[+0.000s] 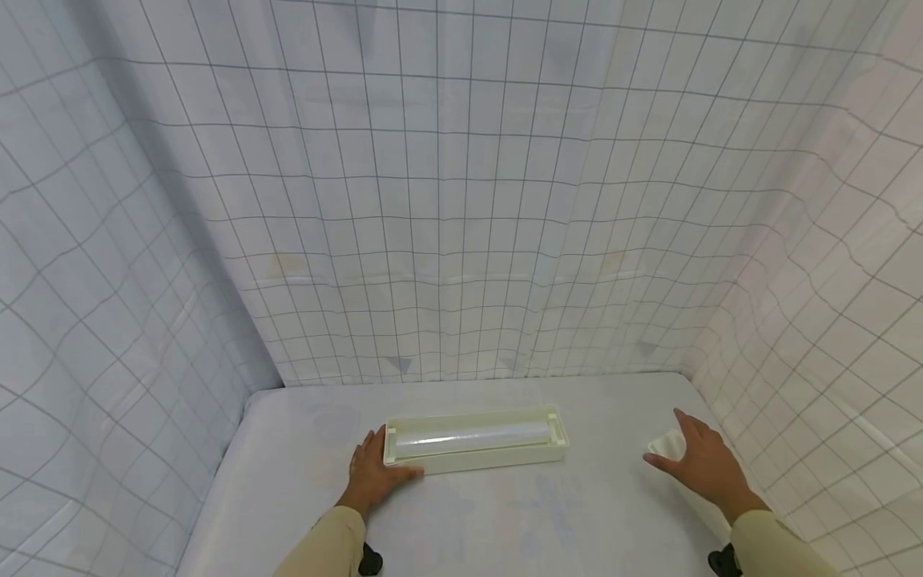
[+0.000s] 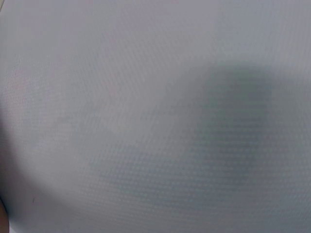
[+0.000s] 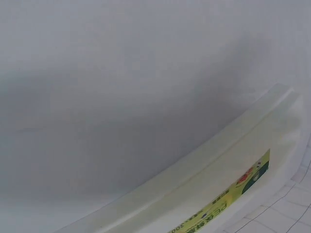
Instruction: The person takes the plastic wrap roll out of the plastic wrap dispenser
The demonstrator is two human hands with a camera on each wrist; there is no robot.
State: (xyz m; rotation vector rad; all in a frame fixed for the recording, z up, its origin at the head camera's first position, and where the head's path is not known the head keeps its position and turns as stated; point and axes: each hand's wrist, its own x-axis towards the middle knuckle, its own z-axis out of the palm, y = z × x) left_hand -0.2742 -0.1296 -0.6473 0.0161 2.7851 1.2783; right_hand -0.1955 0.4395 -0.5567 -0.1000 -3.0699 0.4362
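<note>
A cream-coloured cling film dispenser (image 1: 476, 462), long and uncovered, sits on the white cloth surface with a shiny clear roll of film (image 1: 472, 437) lying inside it. My left hand (image 1: 371, 473) holds its left end, the thumb along the front wall and the fingers at the left side. Over at the right, my right hand (image 1: 710, 465) is spread, thumb and fingers apart, above a long cream lid (image 1: 667, 445). In the right wrist view the lid (image 3: 209, 179) bears a yellow-green label (image 3: 228, 196). The left wrist view shows mostly blurred cloth.
White cloth (image 1: 461, 529) covers the work surface. Gridded white curtain walls (image 1: 461, 240) rise at the back and on both sides; the right wall (image 1: 829, 385) stands close beside the lid and my right arm.
</note>
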